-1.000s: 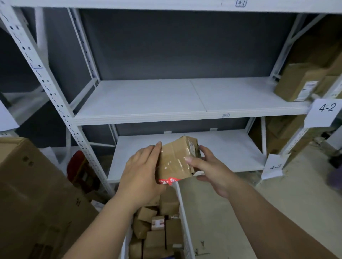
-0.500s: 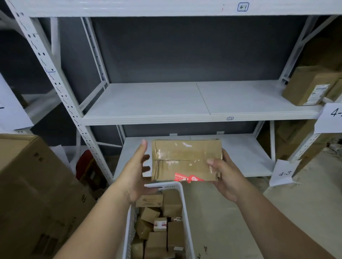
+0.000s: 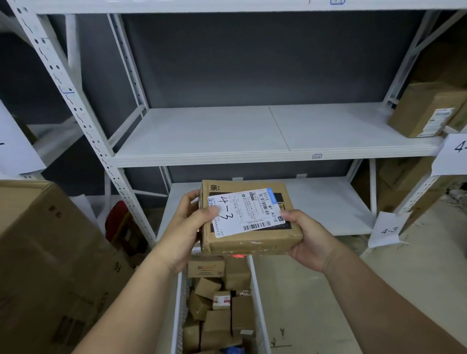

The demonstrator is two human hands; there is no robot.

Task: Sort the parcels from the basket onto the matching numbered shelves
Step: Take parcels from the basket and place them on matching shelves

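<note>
My left hand (image 3: 188, 222) and right hand (image 3: 307, 236) grip the cardboard parcel (image 3: 249, 219) by its sides, above the basket (image 3: 255, 290). It looks stiff and light. Its label says 4-3.

Your left hand (image 3: 188, 227) covers the label (image 3: 246, 212) corner on the parcel (image 3: 249, 219); its fine print is too small to read. The parcel hides the basket (image 3: 257, 298) far rim. Right-edge shelf tag (image 3: 454, 151) is cut off after "4-". Small beam tag (image 3: 317, 156) illegible. Top tag (image 3: 337, 1) cropped.
</note>
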